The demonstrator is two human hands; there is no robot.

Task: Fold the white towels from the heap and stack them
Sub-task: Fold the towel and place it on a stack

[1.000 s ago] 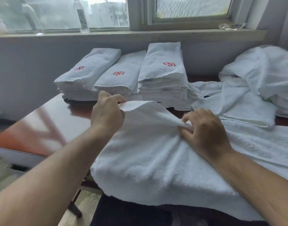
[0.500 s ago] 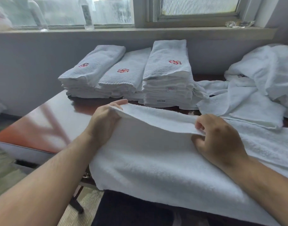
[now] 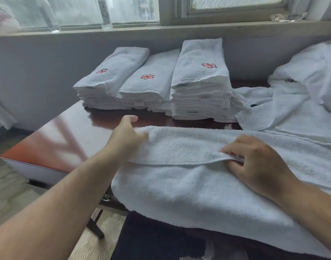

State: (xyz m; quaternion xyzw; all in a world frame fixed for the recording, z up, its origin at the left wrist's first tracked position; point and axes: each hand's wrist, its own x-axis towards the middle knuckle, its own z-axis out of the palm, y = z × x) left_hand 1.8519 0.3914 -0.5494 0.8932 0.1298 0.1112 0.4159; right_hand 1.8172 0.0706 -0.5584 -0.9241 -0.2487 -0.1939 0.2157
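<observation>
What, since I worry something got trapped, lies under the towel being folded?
Only the dark red table shows, beyond the left end and far edge of the towel; the near part hangs over the table's front. Anything beneath the cloth itself is covered.

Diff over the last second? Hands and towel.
Both hands spread apart along the towel edge and laid the raised flap down flat. The right hand still pinches the hem; the left hand has its thumb lifted off, grip blurred. The folded stacks and heap stayed put.
</observation>
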